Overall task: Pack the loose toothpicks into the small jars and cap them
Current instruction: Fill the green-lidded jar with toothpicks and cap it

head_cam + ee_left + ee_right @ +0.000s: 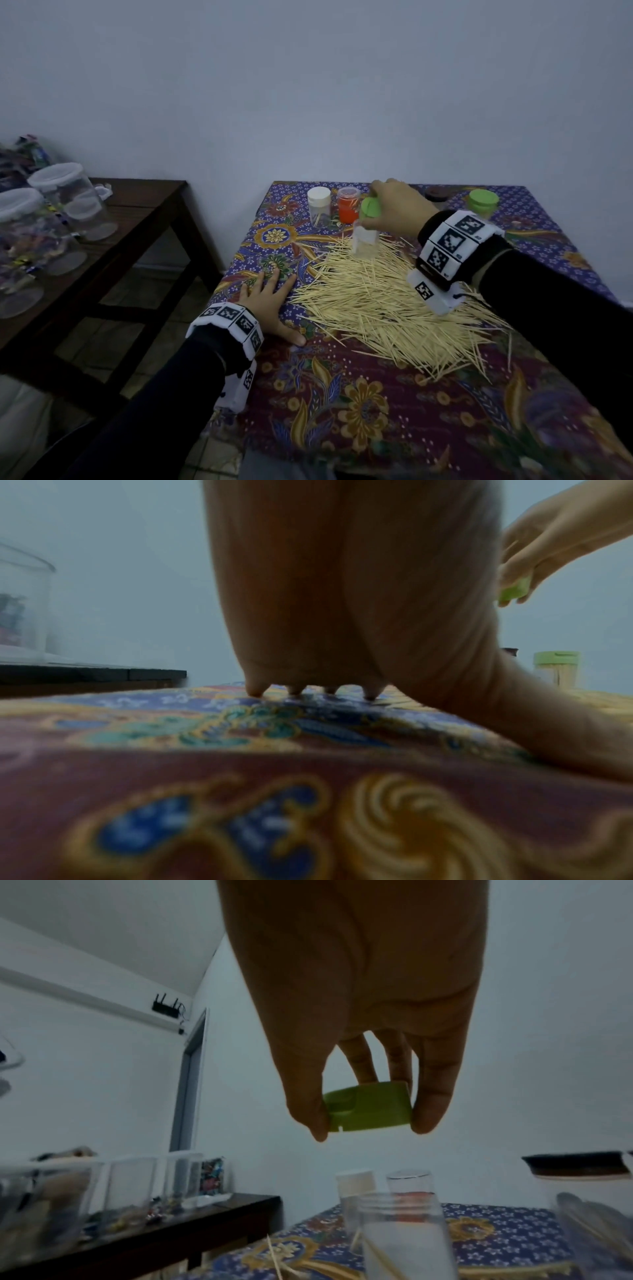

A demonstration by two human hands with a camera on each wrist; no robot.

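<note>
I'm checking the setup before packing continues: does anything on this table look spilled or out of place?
Yes. The toothpicks lie in a loose heap across the cloth, and the open jar stands on its far edge, its green cap held above it by the right hand.

Left hand (269, 310) flat; right hand (399, 209) raised, pinching.

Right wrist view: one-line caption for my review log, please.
Right hand pinches a green cap above an open clear jar on the patterned tablecloth.

Dark wooden side table (137, 202) holding clear lidded containers (68, 192); wall-mounted router (166, 1007)
</note>
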